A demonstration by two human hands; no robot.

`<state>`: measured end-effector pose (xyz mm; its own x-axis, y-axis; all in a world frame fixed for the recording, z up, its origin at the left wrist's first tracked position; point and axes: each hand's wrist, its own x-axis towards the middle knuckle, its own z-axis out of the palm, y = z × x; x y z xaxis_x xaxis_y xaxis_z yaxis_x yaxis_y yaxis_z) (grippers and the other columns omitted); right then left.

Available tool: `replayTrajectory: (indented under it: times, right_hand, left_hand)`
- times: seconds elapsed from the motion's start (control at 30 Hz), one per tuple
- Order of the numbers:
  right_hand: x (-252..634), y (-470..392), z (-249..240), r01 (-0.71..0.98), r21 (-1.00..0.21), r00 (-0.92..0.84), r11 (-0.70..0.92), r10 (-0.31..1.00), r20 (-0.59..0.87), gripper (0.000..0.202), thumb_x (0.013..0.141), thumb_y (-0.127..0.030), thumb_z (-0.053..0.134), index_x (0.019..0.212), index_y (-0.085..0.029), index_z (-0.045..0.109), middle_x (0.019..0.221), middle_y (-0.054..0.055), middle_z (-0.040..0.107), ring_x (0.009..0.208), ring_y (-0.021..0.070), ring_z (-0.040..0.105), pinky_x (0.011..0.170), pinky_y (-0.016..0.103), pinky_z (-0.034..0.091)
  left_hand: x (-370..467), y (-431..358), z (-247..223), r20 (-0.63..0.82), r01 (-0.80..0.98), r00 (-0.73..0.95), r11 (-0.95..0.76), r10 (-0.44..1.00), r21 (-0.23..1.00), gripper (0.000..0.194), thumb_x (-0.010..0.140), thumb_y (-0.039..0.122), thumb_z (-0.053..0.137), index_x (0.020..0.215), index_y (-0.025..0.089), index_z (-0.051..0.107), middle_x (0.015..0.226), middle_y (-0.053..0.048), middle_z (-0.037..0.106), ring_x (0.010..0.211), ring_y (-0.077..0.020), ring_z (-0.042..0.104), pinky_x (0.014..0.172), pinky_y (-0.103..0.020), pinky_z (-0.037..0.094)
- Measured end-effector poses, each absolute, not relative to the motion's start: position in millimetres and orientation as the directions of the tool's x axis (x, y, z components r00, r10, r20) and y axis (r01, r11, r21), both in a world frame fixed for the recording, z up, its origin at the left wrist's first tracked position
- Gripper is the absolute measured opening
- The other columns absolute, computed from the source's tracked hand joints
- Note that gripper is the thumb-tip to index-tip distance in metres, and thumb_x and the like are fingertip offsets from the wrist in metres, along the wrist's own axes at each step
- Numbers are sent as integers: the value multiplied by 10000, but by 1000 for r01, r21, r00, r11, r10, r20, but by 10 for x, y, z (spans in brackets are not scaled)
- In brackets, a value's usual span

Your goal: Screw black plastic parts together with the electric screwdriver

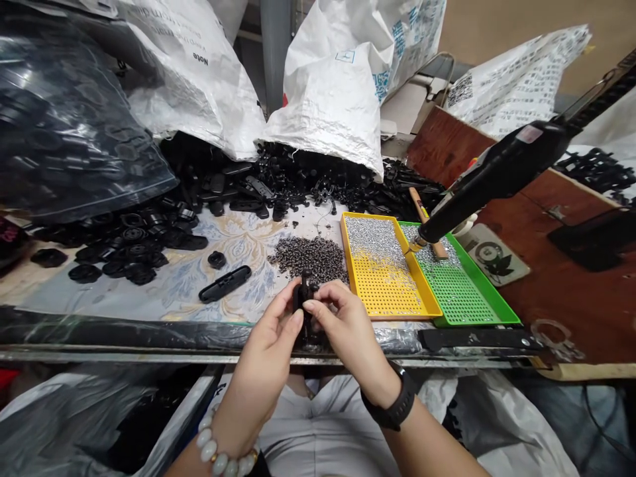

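Between my two hands, just above the table's front edge, is a small black plastic part (305, 291) standing upright. My left hand (273, 324) grips it from the left, thumb on the near side. From the right, my right hand (342, 318) pinches at the same part with thumb and forefinger; whether a smaller piece sits in that pinch is hidden. Right behind the hands lies a heap of tiny dark pieces (311, 257). A long oval black part (225, 283) and a small round black part (216, 259) rest on the patterned cover to the left.
A yellow tray (432, 310) and a green tray (511, 315) hold small silvery screws. A black electric screwdriver (491, 179) hangs slanted over them. Piles of black parts (134, 245) lie left and behind, beneath white sacks (332, 99). A wooden board (571, 278) stands at right.
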<state>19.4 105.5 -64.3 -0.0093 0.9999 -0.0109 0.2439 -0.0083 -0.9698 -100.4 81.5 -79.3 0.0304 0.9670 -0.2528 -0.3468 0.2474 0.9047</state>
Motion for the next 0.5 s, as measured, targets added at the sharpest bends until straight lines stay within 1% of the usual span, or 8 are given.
replayTrajectory:
  times: [0.1, 0.17, 0.23, 0.33, 0.4, 0.5]
  right_hand:
    - [201, 1062, -616, 195, -979, -45, -61, 996, -71, 174, 749, -266, 613, 663, -179, 489, 768, -27, 440, 543, 69, 491, 510, 224, 423]
    - [195, 1065, -585, 174, -979, -79, -106, 989, -121, 194, 751, -265, 606, 657, -177, 460, 752, -42, 426, 493, 51, 505, 481, 210, 417]
    - [184, 1071, -560, 172, -976, -99, -136, 983, -155, 200, 755, -261, 600, 660, -175, 446, 746, -49, 424, 480, 43, 524, 468, 192, 410]
    - [173, 1091, -547, 180, -975, -101, -130, 984, -150, 197, 760, -258, 596, 673, -174, 440, 755, -52, 433, 477, 34, 529, 463, 175, 406]
    - [180, 1110, -548, 172, -977, -115, -122, 983, -143, 186, 761, -240, 589, 674, -173, 438, 768, -48, 448, 477, 30, 530, 461, 170, 409]
    - [198, 1139, -557, 139, -977, -150, -161, 972, -182, 179, 761, -207, 572, 658, -171, 431, 782, -39, 463, 487, 34, 538, 456, 165, 429]
  left_hand:
    - [-1018, 836, -812, -208, -325, 18, 202, 978, 924, 418, 838, 327, 575, 1254, 331, 531, 1386, 18, 494, 1315, -173, 366, 1107, -307, 248]
    - [-1026, 859, -812, -190, -327, 2, 181, 982, 928, 406, 841, 324, 572, 1246, 336, 542, 1394, 26, 487, 1323, -174, 353, 1117, -314, 229]
    - [-1029, 884, -801, -192, -340, -5, 179, 981, 923, 404, 840, 320, 573, 1241, 348, 542, 1415, 43, 461, 1333, -168, 336, 1122, -311, 218]
    - [-1032, 908, -769, -214, -371, 12, 203, 977, 906, 417, 848, 323, 551, 1261, 359, 515, 1443, 61, 420, 1345, -144, 310, 1117, -284, 222]
    - [-1036, 910, -750, -228, -354, 46, 229, 973, 907, 495, 829, 282, 565, 1308, 346, 461, 1454, 47, 405, 1343, -143, 316, 1107, -277, 243]
    - [-1041, 900, -738, -218, -241, 79, 231, 973, 943, 689, 761, 189, 609, 1381, 331, 344, 1481, 20, 357, 1345, -166, 317, 1114, -313, 236]
